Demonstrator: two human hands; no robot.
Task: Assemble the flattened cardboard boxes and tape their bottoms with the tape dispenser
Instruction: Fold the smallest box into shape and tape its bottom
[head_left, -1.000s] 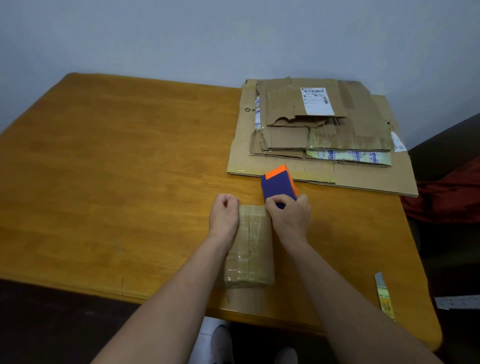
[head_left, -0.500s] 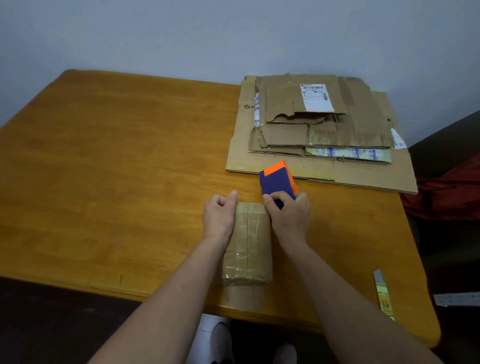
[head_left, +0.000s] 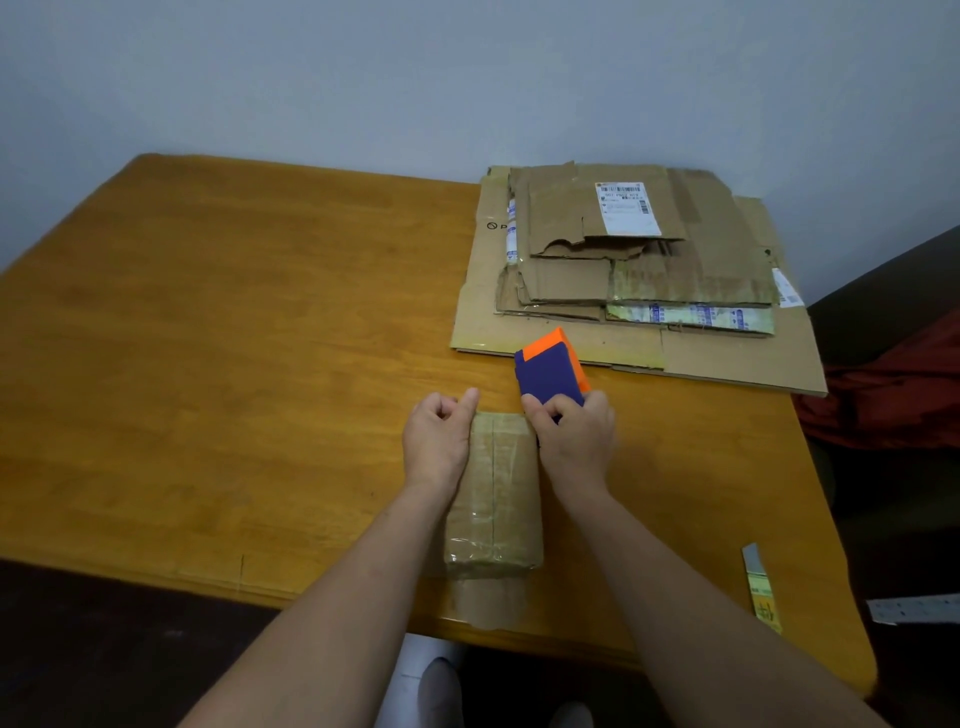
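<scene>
Desk (head_left: 234, 364), flattened cardboard stack (head_left: 639, 270) far right, small taped box (head_left: 498, 499) near edge.
Tape dispenser (head_left: 550, 374) at box's far end, gripped by right hand (head_left: 574, 441), likely to finish the seam; left hand (head_left: 436, 441) fisted, thumb out, against box's left side to steady it.

left hand (head_left: 436, 447) slid to left edge of box (head_left: 498, 499); thumb now out
</scene>
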